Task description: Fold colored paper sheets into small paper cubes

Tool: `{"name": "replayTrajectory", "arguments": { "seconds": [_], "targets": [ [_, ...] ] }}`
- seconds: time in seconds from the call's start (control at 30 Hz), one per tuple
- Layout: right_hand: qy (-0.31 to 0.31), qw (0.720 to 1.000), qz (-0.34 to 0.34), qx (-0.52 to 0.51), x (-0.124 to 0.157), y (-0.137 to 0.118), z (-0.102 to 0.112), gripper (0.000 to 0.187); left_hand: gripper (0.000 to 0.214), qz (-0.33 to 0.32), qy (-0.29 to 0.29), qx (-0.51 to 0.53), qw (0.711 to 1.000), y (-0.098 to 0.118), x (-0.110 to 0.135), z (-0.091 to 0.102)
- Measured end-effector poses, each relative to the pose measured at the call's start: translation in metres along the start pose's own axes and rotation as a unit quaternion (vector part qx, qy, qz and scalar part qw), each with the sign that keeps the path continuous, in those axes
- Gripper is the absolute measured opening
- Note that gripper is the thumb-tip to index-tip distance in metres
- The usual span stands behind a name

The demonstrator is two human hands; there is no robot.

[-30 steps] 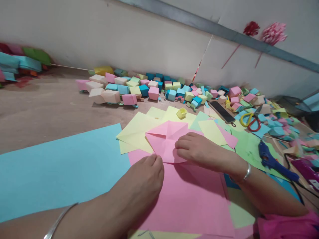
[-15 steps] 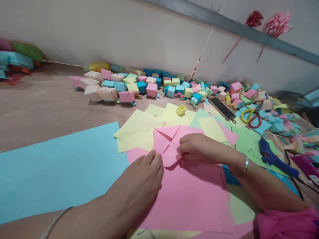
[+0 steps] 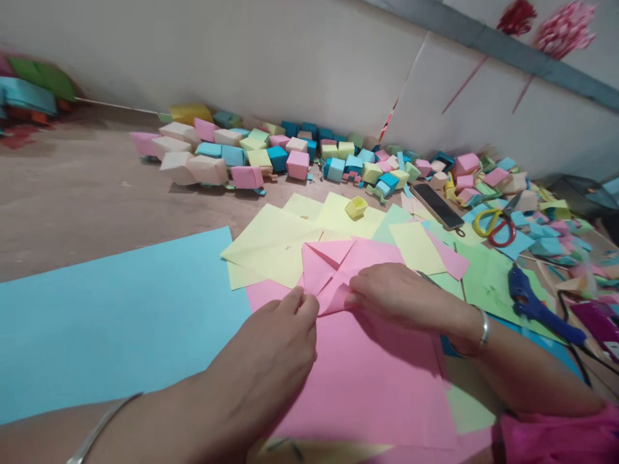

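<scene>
A pink sheet of paper (image 3: 333,267) with its corners folded inward lies in front of me. My left hand (image 3: 280,348) pinches its near left corner between thumb and fingers. On the near right side, my right hand (image 3: 382,293) has its fingers curled over the paper's edge, pressing the flap toward the middle; its fingertips are partly hidden. Beneath both hands is a larger flat pink sheet (image 3: 367,393). Pale yellow sheets (image 3: 265,245) fan out just behind the folded paper, with a small yellow folded paper piece (image 3: 356,207) on top.
A large light blue sheet (image 3: 116,322) spreads to the left. Rows of folded paper boxes (image 3: 207,169) line the wall. On the right are a phone (image 3: 438,206), scissors (image 3: 498,225) and a blue glue gun (image 3: 541,309) with its cord.
The near right flap of the pink paper, rounded before, now lies flatter and more folded in under my right hand. My left hand keeps its hold. The view has shifted slightly.
</scene>
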State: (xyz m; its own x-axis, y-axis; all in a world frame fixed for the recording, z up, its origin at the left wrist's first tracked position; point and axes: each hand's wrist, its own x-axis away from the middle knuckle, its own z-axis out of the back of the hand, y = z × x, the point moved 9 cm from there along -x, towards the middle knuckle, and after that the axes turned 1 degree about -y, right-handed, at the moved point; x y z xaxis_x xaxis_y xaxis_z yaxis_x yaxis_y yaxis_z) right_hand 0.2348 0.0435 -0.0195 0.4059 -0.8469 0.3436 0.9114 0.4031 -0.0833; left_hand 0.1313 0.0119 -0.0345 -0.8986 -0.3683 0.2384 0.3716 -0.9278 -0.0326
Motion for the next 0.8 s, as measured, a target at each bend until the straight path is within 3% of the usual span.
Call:
{"name": "replayTrajectory", "arguments": {
  "seconds": [0.23,0.5,0.67,0.8],
  "targets": [
    [-0.041,0.993,-0.074,-0.083,-0.009,0.018,-0.005,0.033,0.020,0.010,0.021,0.008,1.000,-0.002,0.002,0.002],
    [-0.061,0.989,-0.083,-0.102,-0.012,0.019,-0.003,0.035,0.025,0.024,0.028,0.051,0.998,-0.006,0.001,0.012],
    [-0.060,0.990,-0.079,-0.097,-0.012,0.019,-0.003,0.035,0.030,0.042,-0.025,0.080,0.996,-0.010,-0.001,0.009],
    [-0.072,0.990,-0.085,-0.090,-0.013,0.019,-0.005,0.035,0.033,0.047,-0.035,0.058,0.997,-0.010,-0.003,0.007]
  ]
}}
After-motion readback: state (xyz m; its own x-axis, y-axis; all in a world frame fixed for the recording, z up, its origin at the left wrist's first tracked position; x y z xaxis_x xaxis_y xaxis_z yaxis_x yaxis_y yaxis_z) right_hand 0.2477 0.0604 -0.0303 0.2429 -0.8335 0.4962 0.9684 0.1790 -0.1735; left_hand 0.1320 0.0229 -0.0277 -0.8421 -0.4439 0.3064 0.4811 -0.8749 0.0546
